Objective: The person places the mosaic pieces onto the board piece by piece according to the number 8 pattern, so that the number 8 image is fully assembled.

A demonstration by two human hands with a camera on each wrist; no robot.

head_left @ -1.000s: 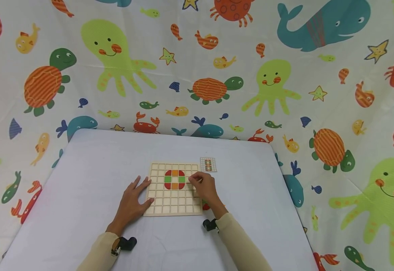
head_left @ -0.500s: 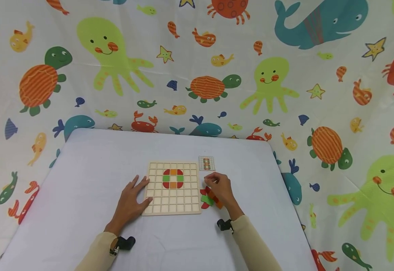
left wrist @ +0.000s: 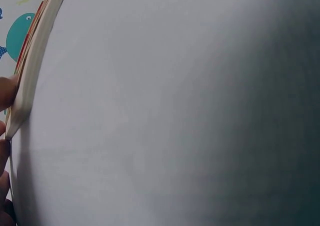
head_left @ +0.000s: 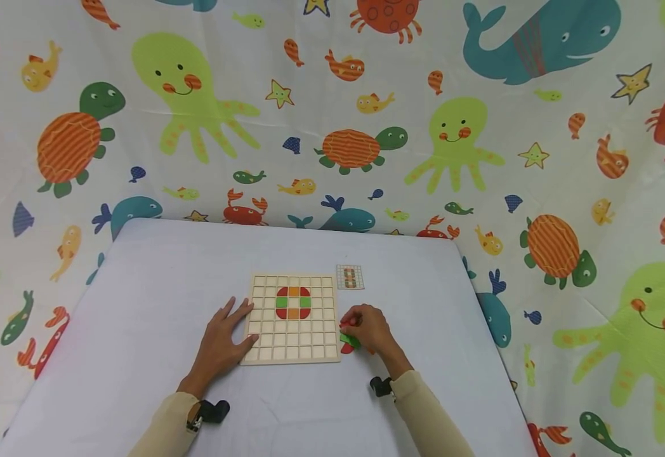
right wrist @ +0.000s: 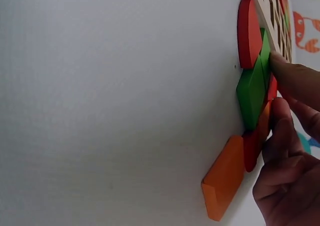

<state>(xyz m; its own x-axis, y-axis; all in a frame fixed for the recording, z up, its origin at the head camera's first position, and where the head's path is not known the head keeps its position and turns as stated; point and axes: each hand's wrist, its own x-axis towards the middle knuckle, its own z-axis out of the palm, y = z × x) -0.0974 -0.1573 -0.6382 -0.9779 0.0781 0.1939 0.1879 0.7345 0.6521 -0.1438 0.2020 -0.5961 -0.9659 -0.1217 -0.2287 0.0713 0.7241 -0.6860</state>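
A wooden grid board [head_left: 292, 339] lies on the table. Red rounded-corner, orange and green tiles [head_left: 282, 302] form a ring in its upper middle cells. My left hand [head_left: 222, 333] rests along the board's left edge, fingers spread; its fingertips touch the rim. Beside the board's right edge, my right hand [head_left: 374, 330] reaches into a small pile of loose tiles and pinches a red tile [right wrist: 272, 88] between thumb and finger. Against it lie a green tile [right wrist: 252, 93], another red tile [right wrist: 249, 33] and an orange tile [right wrist: 223, 178]. The hand covers part of the pile.
A small pattern card [head_left: 349, 277] with a printed grid lies behind the board's right corner. White cloth covers the table [head_left: 424, 285]. A curtain [head_left: 309, 82] printed with sea animals hangs behind it.
My right hand has drawn back from the board to the pile at its right, then lowered its fingers onto the tiles. My left hand has stayed on the board's edge.
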